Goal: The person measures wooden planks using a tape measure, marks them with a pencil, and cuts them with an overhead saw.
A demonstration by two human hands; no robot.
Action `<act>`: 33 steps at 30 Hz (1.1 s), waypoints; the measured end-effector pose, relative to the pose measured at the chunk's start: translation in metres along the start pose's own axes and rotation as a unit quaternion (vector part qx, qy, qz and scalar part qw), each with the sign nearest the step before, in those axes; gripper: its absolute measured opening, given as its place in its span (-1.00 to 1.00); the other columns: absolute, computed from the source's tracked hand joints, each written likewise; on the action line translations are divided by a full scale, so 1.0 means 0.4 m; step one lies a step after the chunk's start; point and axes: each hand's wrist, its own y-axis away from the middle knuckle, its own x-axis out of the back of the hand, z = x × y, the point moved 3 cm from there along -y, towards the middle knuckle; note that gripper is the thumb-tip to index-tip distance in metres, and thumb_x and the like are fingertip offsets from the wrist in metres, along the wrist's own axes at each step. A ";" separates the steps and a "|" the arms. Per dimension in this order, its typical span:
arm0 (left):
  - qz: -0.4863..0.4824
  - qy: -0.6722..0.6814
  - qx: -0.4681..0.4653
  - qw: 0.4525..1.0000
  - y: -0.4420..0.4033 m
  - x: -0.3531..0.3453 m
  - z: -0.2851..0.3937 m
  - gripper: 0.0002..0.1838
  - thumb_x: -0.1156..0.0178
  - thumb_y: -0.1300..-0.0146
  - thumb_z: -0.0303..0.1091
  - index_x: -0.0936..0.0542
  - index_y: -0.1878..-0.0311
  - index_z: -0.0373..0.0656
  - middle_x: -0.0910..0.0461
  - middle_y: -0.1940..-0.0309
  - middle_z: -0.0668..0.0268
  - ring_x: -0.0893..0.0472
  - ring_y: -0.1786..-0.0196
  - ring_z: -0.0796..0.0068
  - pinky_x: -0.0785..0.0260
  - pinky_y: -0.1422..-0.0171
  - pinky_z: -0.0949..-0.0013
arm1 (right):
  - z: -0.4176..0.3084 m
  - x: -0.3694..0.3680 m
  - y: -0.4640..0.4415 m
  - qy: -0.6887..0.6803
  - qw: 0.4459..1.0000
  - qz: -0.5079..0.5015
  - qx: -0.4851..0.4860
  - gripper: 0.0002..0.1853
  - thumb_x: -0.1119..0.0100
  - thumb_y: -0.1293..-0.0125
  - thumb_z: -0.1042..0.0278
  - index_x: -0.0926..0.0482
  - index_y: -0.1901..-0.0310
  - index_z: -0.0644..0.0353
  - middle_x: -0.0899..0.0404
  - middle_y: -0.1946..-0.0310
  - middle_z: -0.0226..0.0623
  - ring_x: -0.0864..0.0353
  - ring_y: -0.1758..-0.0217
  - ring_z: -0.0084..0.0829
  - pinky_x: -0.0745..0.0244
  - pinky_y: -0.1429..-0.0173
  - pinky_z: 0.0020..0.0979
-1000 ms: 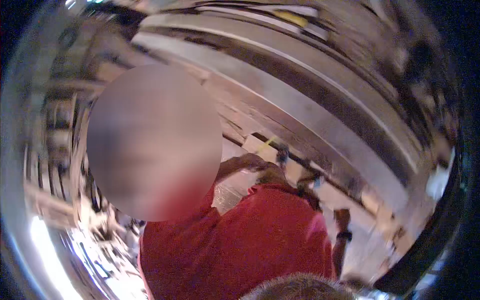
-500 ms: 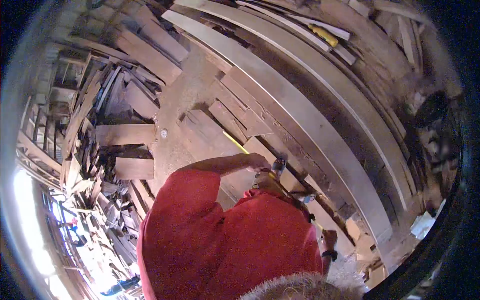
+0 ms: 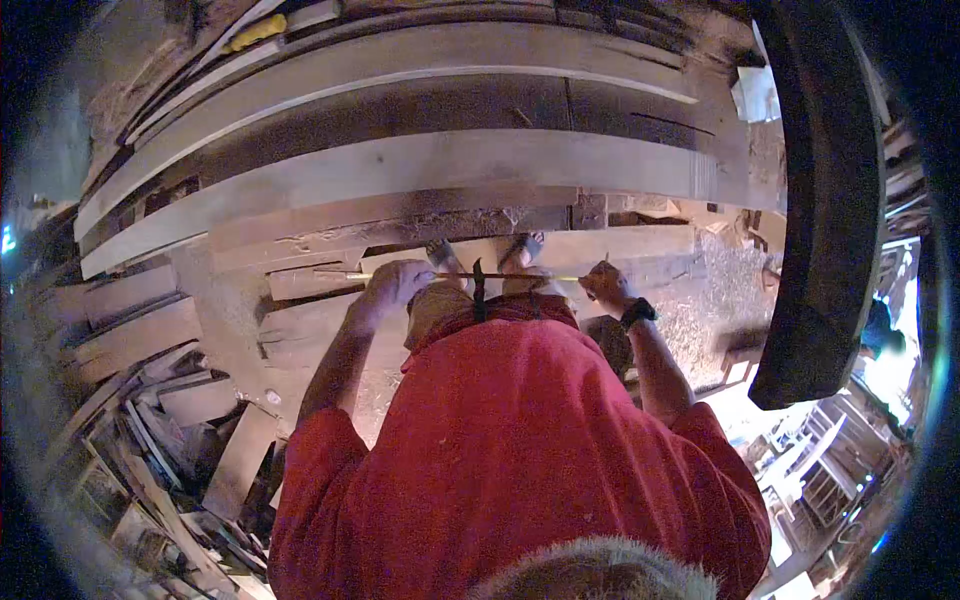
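A thin yellow tape measure (image 3: 565, 278) runs nearly level across the front of my waist. My left hand (image 3: 397, 284) is closed round it, and a short length sticks out to the left of that hand. At the other side, my right hand (image 3: 607, 284), with a dark watch (image 3: 638, 313) on the wrist, pinches the tape with curled fingers. A dark strap (image 3: 479, 290) hangs at my waist where the tape crosses. My feet show just beyond, in front of long boards.
Long planks (image 3: 400, 165) lie side by side ahead of me. A yellow tool (image 3: 254, 34) rests at far left. A dark beam (image 3: 815, 200) rises on the right. Scrap wood (image 3: 240, 460) is piled at lower left, and shavings (image 3: 690, 305) cover the floor at right.
My view has turned, so the planks now run across instead of diagonally. Both hands now sit level in front of my waist, still on the tape, with less of it past the left hand.
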 end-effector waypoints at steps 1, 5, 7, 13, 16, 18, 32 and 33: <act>-0.003 0.002 0.010 1.000 0.000 0.012 -0.001 -0.74 -0.08 -0.33 -0.15 -0.61 0.13 -0.09 -0.64 0.25 0.07 -0.64 0.14 0.01 -0.47 0.07 0.03 | 0.016 0.006 0.013 -0.021 0.999 0.007 -0.023 -0.75 -0.23 -0.29 0.21 -0.50 0.39 0.22 -0.48 0.55 -0.37 -0.48 0.52 -0.51 -0.40 0.42 -0.40; -0.025 0.012 0.022 0.999 -0.024 0.056 -0.042 -0.74 -0.12 -0.31 -0.17 -0.62 0.11 -0.12 -0.66 0.27 0.07 -0.66 0.17 0.06 -0.48 0.06 0.09 | 0.054 0.056 0.051 -0.056 0.994 0.030 -0.085 -0.74 -0.24 -0.28 0.19 -0.51 0.32 0.23 -0.52 0.55 -0.35 -0.51 0.51 -0.49 -0.42 0.40 -0.38; -0.009 0.007 0.000 1.000 -0.011 0.093 -0.033 -0.75 -0.14 -0.29 -0.20 -0.62 0.16 -0.17 -0.66 0.29 0.07 -0.66 0.20 0.06 -0.47 0.07 0.12 | 0.110 0.059 0.071 -0.041 0.995 0.036 -0.079 -0.76 -0.25 -0.25 0.21 -0.52 0.29 0.23 -0.53 0.55 -0.34 -0.53 0.51 -0.47 -0.43 0.40 -0.36; 0.064 -0.049 0.013 0.997 0.017 0.170 -0.053 -0.78 -0.14 -0.29 -0.25 -0.62 0.21 -0.21 -0.65 0.30 0.05 -0.65 0.19 0.05 -0.47 0.07 0.14 | 0.100 0.117 0.095 0.050 0.996 -0.032 -0.072 -0.79 -0.17 -0.27 0.24 -0.54 0.20 0.20 -0.57 0.28 -0.19 -0.57 0.19 -0.23 -0.49 0.14 -0.24; 0.059 -0.043 0.038 0.997 0.008 0.171 -0.055 -0.76 -0.14 -0.30 -0.23 -0.63 0.20 -0.22 -0.65 0.28 0.05 -0.65 0.18 0.05 -0.47 0.07 0.14 | 0.052 0.160 0.104 0.069 0.997 0.003 -0.040 -0.80 -0.17 -0.20 0.27 -0.57 0.21 0.17 -0.56 0.27 -0.16 -0.55 0.14 -0.14 -0.49 0.09 -0.18; 0.061 -0.031 0.044 0.997 0.003 0.154 -0.052 -0.74 -0.14 -0.31 -0.20 -0.64 0.18 -0.22 -0.66 0.28 0.06 -0.66 0.19 0.09 -0.47 0.06 0.15 | 0.185 0.073 0.121 0.235 0.972 0.011 0.006 -0.85 -0.17 -0.21 0.26 -0.55 0.29 0.14 -0.55 0.29 -0.16 -0.51 0.13 -0.13 -0.46 0.06 -0.15; 0.065 -0.085 0.043 0.993 0.025 0.129 -0.059 -0.73 -0.07 -0.27 -0.02 -0.60 0.28 0.02 -0.62 0.36 0.20 -0.63 0.24 0.16 -0.42 0.08 0.04 | 0.159 0.096 0.044 0.167 0.975 0.044 0.137 -0.81 -0.16 -0.24 0.37 -0.44 0.50 0.17 -0.40 0.56 -0.28 -0.40 0.44 -0.32 -0.34 0.28 -0.26; 0.042 -0.070 0.075 0.994 0.051 0.146 -0.078 -0.73 -0.08 -0.27 -0.02 -0.60 0.27 0.01 -0.62 0.34 0.20 -0.63 0.22 0.17 -0.40 0.02 0.03 | 0.224 0.095 0.059 0.057 0.998 0.002 0.007 -0.81 -0.17 -0.23 0.32 -0.45 0.48 0.17 -0.40 0.54 -0.27 -0.40 0.44 -0.31 -0.34 0.29 -0.27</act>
